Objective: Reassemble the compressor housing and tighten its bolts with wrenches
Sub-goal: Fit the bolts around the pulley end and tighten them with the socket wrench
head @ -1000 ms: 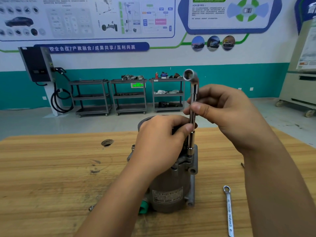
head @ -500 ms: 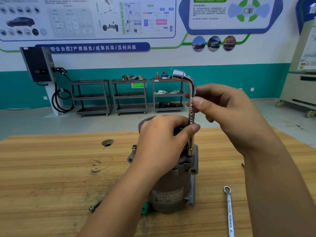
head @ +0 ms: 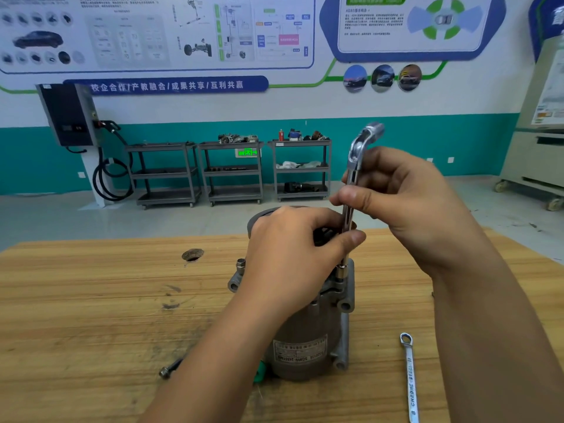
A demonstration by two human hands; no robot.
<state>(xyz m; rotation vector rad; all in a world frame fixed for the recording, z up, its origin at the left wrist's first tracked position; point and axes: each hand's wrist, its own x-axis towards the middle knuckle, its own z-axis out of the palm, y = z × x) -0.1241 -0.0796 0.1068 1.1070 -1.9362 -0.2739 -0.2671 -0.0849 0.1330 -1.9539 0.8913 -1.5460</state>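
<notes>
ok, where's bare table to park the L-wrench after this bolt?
Widest bare wood is the left half of the table, between the hole at the back and the loose bolt near the front. Only a narrow strip lies between the compressor and the flat spanner; the right forearm crosses that side, so it's crowded.

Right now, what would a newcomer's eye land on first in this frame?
The grey compressor housing stands upright mid-way across the wooden table, with an L-shaped socket wrench rising vertically from its upper right flange. The right hand pinches the wrench's shaft, while the left hand clasps the housing's top, thumb against the shaft. A ring spanner lies on the table to the right.
</notes>
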